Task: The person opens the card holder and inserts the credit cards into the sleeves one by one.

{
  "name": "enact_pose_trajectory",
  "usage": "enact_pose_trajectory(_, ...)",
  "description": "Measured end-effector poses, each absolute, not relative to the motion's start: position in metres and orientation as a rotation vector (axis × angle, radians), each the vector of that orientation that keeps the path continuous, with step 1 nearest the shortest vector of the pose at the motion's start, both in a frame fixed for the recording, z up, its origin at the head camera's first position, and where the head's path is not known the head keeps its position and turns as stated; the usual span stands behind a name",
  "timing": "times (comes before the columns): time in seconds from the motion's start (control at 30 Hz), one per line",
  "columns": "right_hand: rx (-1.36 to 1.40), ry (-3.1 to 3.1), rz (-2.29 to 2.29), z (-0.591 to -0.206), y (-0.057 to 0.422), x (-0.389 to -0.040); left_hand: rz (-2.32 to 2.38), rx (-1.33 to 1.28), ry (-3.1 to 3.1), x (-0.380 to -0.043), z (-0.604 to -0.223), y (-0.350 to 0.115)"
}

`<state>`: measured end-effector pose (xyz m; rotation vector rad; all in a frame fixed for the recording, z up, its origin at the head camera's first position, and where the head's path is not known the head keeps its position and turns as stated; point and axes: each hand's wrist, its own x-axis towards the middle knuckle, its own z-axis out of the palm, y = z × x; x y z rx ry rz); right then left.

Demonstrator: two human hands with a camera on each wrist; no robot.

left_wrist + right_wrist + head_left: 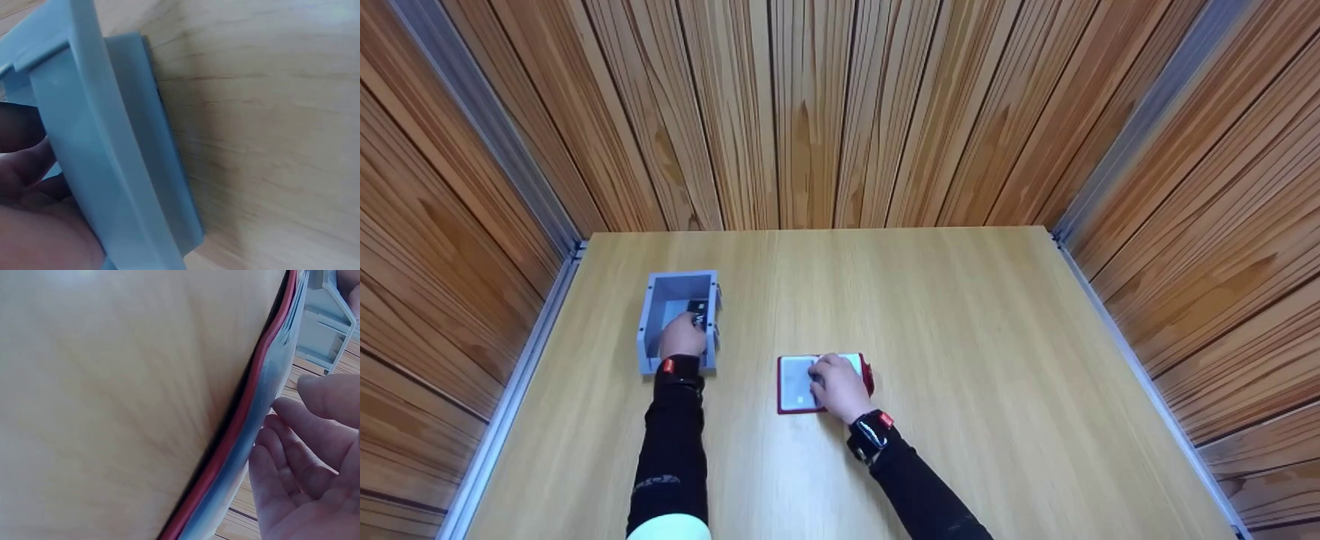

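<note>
My left hand (pixel 683 335) reaches down into a grey-blue plastic bin (pixel 645 330) at the left of the table. A small black item with white marks (pixel 699 309) shows in the bin, right at the fingers. In the left wrist view, bent fingers (pixel 28 163) are behind the bin's wall; I cannot tell whether they grip the item. My right hand (pixel 841 386) rests over a card album (pixel 796 386) with a red cover and clear sleeves, lying spread on the table. In the right wrist view its fingertips touch the sleeve pages (pixel 253 422), with the thumb apart.
The light wooden table (pixel 960 360) is bounded by wood-plank walls (pixel 810 112) at the back and sides. Grey metal rails (pixel 1140 341) run along its side edges. The album lies to the right of the bin, with bare tabletop between them.
</note>
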<state>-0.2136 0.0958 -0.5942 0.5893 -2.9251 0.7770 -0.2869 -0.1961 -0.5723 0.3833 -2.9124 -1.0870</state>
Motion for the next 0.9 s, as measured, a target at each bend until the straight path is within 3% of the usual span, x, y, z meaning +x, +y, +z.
enact_pose_trajectory(0.9, 0.577, -2.947, 0.808, -0.593, 0.096, -0.213, -1.162, 0.43, -2.76, -0.29, -0.582, -0.198)
